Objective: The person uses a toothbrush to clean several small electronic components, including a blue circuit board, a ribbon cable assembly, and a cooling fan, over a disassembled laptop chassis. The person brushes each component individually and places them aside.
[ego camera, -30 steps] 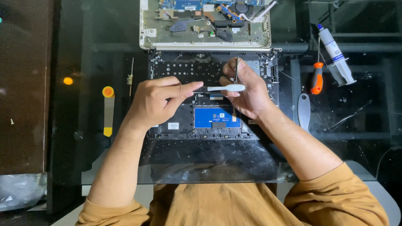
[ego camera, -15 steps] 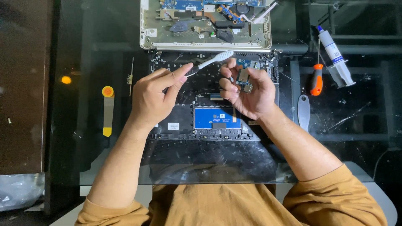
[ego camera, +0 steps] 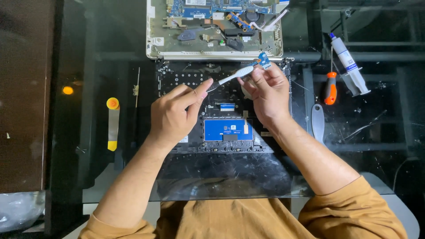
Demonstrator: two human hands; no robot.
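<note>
My left hand (ego camera: 175,114) grips a white toothbrush (ego camera: 232,76) by its handle, the head angled up to the right. My right hand (ego camera: 265,90) pinches a small blue circuit board (ego camera: 264,60) at its fingertips, and the brush head touches that board. Both hands hover over an opened black laptop base (ego camera: 186,79) with a blue touchpad board (ego camera: 228,129). Behind it lies the pale laptop shell (ego camera: 152,31) with its exposed blue mainboard and fan.
A yellow-tipped pry tool (ego camera: 113,124) lies at the left. On the right are an orange-handled screwdriver (ego camera: 330,87), a syringe of paste (ego camera: 349,66) and a grey spudger (ego camera: 317,122). All rest on a dark glass table (ego camera: 376,155); a brown cabinet stands far left.
The toothbrush has swung from level to angled up-right. My right hand turned up the small board and raised it toward the shell's edge, where the brush head now meets it.
</note>
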